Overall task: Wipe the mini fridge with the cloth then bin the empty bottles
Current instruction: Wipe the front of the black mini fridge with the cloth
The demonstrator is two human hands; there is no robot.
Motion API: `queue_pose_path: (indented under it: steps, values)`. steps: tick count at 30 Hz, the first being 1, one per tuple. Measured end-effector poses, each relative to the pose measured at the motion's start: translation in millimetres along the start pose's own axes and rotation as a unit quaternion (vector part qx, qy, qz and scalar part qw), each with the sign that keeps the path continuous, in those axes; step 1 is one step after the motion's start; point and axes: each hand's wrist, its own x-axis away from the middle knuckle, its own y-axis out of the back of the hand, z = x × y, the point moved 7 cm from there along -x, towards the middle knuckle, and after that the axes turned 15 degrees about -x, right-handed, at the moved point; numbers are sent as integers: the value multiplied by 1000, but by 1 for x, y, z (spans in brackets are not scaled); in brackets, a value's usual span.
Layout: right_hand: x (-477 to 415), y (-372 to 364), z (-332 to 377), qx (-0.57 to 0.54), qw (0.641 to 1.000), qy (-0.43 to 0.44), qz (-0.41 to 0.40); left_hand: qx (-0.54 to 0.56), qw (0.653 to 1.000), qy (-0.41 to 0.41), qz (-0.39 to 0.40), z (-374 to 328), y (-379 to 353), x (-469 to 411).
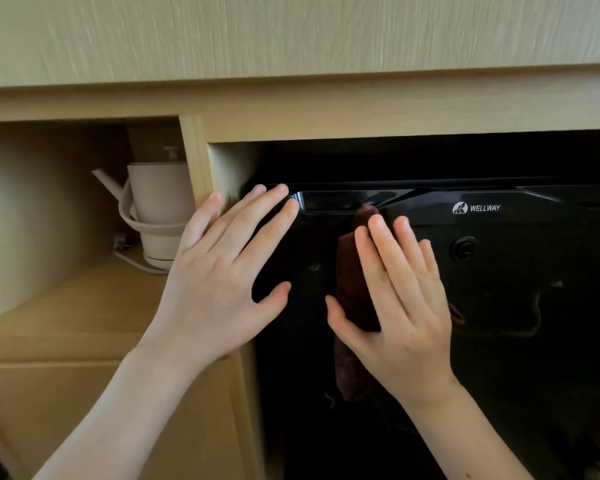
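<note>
**Pale wooden cabinet bay, black fridge door: cloth under the right palm**

Pale wood cabinet (291, 109) fills the frame, split by an upright divider into two bays.

- Nearest: two bare forearms reach up from the bottom edge.
- Left hand (219, 271): released, fingers straight and spread, holding nothing. Fingertips lie at the upper left corner of the fridge door; the little finger sits over the wooden divider.
- Right hand (399, 306): flat, fingers straight, pressing a dark maroon folded cloth (349, 271) against the door. Cloth shows above the fingertips and hangs below the palm.
- Glossy black mini fridge (516, 341) sits in the right bay, door closed. White WELLWAY logo (477, 208) near its top, with a round black knob (463, 248) just below.
- Farther, in the left bay: a beige spouted electric kettle (160, 202) stands upright on the shelf, with a white cord (132, 258) at its base.
</note>
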Motion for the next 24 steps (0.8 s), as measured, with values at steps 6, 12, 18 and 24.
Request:
queue_pose_path:
  steps: [6, 12, 18, 24]
  values:
    - [3, -2, 2, -61, 997, -11, -47, -1, 1000, 0, -1, 0, -1, 0]
    - [5, -27, 25, -85, 996, 20, 13, -21, 1000, -17, 9, 0, -4, 2]
    - [10, 1, 4, -102, 995, -22, 11, -29, 999, -25, 21, -3, -6, 10]
    - [-4, -12, 15, -96, 995, -29, -27, -21, 999, -22, 29, -6, -6, 9]
